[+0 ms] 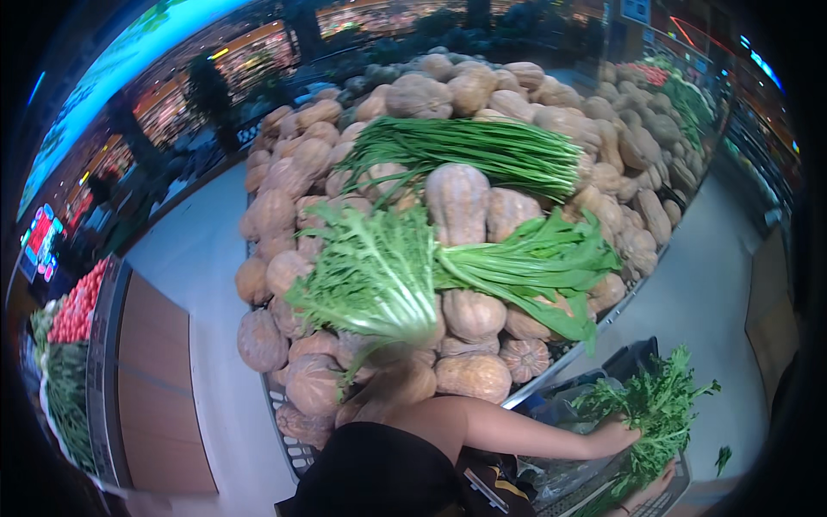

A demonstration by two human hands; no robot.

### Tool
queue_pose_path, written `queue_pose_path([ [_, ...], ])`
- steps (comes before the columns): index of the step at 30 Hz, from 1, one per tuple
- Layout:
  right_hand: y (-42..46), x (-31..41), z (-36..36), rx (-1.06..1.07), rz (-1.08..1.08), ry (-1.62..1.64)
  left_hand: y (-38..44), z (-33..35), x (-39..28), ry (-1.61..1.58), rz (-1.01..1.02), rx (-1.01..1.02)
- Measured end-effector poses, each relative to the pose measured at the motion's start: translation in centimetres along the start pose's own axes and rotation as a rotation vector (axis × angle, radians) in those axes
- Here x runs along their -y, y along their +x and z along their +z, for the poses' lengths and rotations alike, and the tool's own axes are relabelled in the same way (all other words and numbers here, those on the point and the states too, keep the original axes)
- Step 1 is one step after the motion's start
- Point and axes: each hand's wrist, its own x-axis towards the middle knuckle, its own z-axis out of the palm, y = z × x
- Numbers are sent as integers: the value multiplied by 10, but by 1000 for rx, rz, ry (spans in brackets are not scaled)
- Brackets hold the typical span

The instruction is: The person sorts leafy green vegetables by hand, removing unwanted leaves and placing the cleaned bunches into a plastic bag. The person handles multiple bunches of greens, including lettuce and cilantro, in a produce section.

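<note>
My left arm reaches across to the lower right, where my left hand (614,436) grips a bunch of leafy greens (665,394) with jagged leaves. Below it, my right hand (654,488) holds the bunch's lower side, its fingers partly hidden by leaves. Both hands are over a plastic crate (675,488) with clear plastic bags (562,478) in it. On a heap of pumpkins (475,312) lie a frilly endive-like bunch (381,278), a broad-leaved green bunch (536,258) and a long bundle of chives (478,152).
A metal-edged rail (555,368) borders the pumpkin heap on the right. A torn leaf (723,459) lies on the floor. At left stands a wood-panelled display (158,388) with red produce (81,304) and greens. A cardboard piece (772,316) stands at right.
</note>
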Motion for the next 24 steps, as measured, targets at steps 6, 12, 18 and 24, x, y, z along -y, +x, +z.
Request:
queue_pose_path([
  [6,23,-134,42,595,-164,-508,59,-8,-35,-288,-400,-13],
  [12,-41,-12,68,885,-209,84,113,17,1,-181,-277,-2],
  [18,-101,127,87,971,-16,323,118,-6,-21,-108,-260,17],
  [24,-140,185,123,840,466,936,110,-21,-21,-18,-286,-2],
])
